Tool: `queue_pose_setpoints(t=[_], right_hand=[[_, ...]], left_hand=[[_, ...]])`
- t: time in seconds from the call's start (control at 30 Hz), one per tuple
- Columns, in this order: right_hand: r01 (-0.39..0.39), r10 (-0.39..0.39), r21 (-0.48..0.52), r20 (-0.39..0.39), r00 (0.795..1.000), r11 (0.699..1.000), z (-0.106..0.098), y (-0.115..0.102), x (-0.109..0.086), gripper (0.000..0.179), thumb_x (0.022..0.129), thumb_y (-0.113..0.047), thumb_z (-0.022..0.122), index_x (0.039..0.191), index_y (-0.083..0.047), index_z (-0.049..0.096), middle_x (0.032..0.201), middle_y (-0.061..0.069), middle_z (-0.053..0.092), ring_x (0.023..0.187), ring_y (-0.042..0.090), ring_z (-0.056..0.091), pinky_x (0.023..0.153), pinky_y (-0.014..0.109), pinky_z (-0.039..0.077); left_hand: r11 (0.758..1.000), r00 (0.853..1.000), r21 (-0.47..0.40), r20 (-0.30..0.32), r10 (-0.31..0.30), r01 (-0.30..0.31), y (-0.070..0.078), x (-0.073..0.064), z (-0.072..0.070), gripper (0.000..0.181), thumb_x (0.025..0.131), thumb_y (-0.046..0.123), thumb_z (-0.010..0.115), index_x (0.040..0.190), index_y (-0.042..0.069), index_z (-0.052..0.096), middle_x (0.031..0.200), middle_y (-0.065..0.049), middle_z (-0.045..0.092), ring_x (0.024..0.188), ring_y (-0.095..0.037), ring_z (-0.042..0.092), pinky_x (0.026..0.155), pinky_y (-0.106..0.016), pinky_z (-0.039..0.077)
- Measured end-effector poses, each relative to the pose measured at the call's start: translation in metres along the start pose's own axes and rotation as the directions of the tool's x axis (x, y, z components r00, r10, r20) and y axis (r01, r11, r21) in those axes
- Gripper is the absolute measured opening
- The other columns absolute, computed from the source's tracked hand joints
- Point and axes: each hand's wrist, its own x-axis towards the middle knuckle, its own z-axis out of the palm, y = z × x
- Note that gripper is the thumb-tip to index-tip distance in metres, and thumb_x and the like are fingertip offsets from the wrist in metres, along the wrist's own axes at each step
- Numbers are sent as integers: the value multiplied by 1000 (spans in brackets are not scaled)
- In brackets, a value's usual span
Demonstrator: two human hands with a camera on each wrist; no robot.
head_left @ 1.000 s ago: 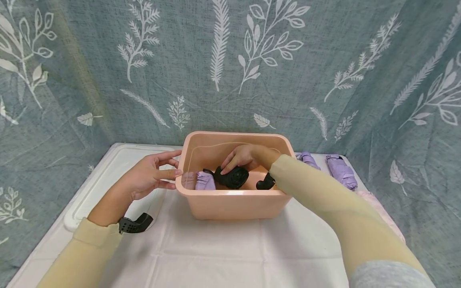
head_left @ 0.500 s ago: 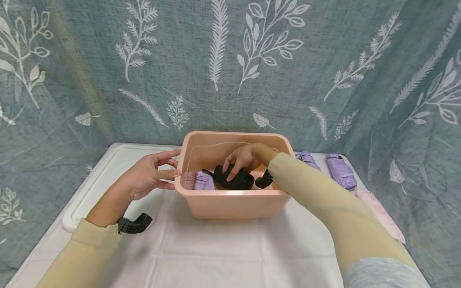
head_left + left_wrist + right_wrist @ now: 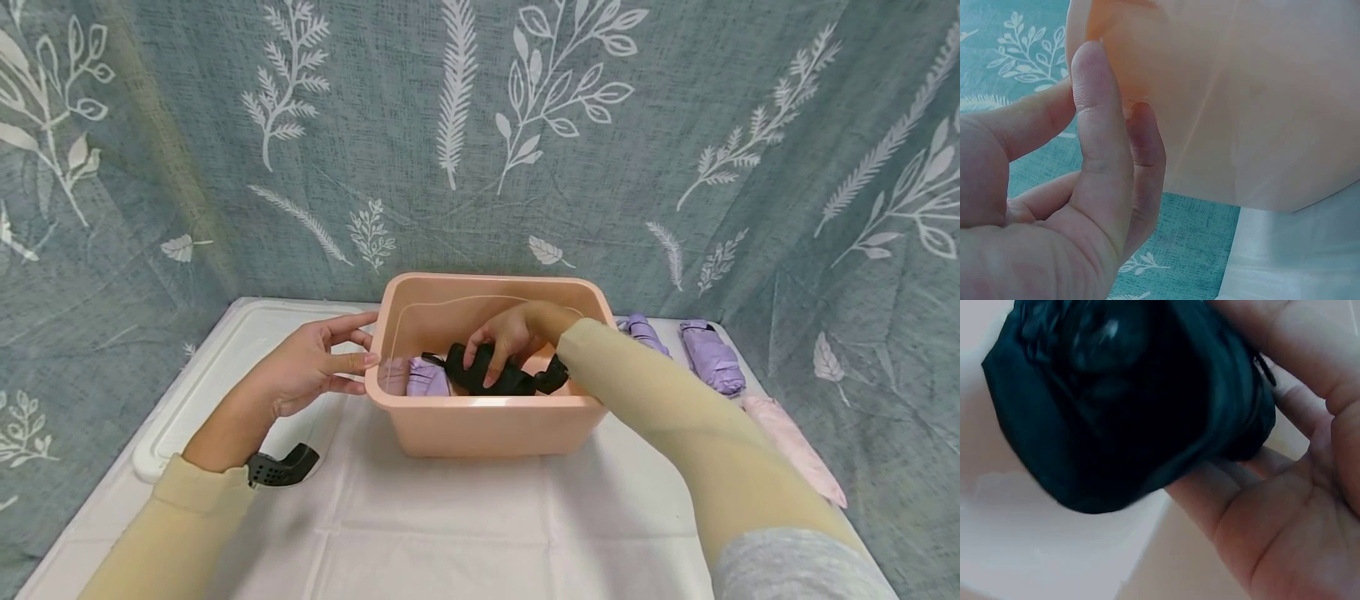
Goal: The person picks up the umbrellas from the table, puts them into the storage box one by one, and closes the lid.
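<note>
A black folded umbrella [image 3: 483, 373] lies in the peach bin [image 3: 480, 429], gripped by my right hand [image 3: 517, 329] with thumb and fingers over its middle. In the right wrist view, loose dark fabric of the umbrella [image 3: 1129, 419] surrounds a shiny rounded end, and my fingers [image 3: 1297, 359] reach around it. To its left in the bin lies a purple folded bundle [image 3: 427, 377], partly hidden by the front wall. My left hand [image 3: 303, 367] touches the bin's left rim with spread, nearly straight fingers. In the left wrist view, the fingertips [image 3: 1094, 56] rest at the rim and outer wall.
A white lid [image 3: 247, 367] lies on the cloth-covered table [image 3: 442, 517] at left. Right of the bin are two purple folded umbrellas, one nearer the bin [image 3: 643, 333] and one farther right [image 3: 708, 358], plus a pink one [image 3: 795, 450]. A grey-green curtain [image 3: 450, 208] hangs behind.
The black umbrella has turned from end-on to lying lengthwise and shifted slightly right, with my right hand moving further over it. My left hand stays at the bin's rim.
</note>
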Motion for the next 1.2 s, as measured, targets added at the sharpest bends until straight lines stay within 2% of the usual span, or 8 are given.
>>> queue_pose_setpoints(t=[0.2,0.43,0.7,0.83,1.03,1.2], right_hand=[[-36,36,-40,12,999,999,3,0,-2,57,93,-5,74,145,-12,52,144,4,47,97,23,61,92,34,58],[-81,82,-34,6,997,996,5,-3,-5,60,93,-11,76,147,-16,50,155,3,38,114,37,64,102,48,57],[-116,116,-41,-1,993,992,8,-9,-3,63,93,-12,75,148,-14,44,152,11,42,113,39,65,105,53,55],[-103,103,-31,-7,995,994,11,-9,-9,66,94,-11,75,151,-10,42,154,11,43,113,38,67,107,53,53],[-65,65,2,-35,997,998,17,-8,-17,62,93,-10,71,148,-7,44,141,10,58,107,30,72,110,50,51],[-80,80,-28,-32,996,996,18,-10,-14,64,93,-8,72,149,-5,41,147,10,50,114,31,69,107,45,53]], left_hand=[[1000,1000,-5,-2,-1,1,0,-1,0,80,95,5,72,162,11,31,118,-5,52,84,-13,71,74,-31,65],[1000,1000,-8,-6,-3,3,0,-2,1,79,95,5,72,162,11,32,117,-4,53,82,-13,70,73,-30,65],[1000,1000,-1,-6,3,-3,0,-2,0,79,95,6,72,162,11,31,117,-5,53,83,-13,71,74,-31,65],[1000,1000,4,-7,2,-2,-1,-2,0,79,95,6,73,162,12,32,119,-6,52,84,-13,71,74,-31,65],[1000,1000,2,-11,-4,4,-1,-2,1,80,95,7,73,162,13,32,120,-8,51,84,-14,71,75,-32,65],[1000,1000,0,-15,-8,8,-1,-2,1,80,95,6,73,162,12,31,120,-8,51,84,-14,71,75,-31,65]])
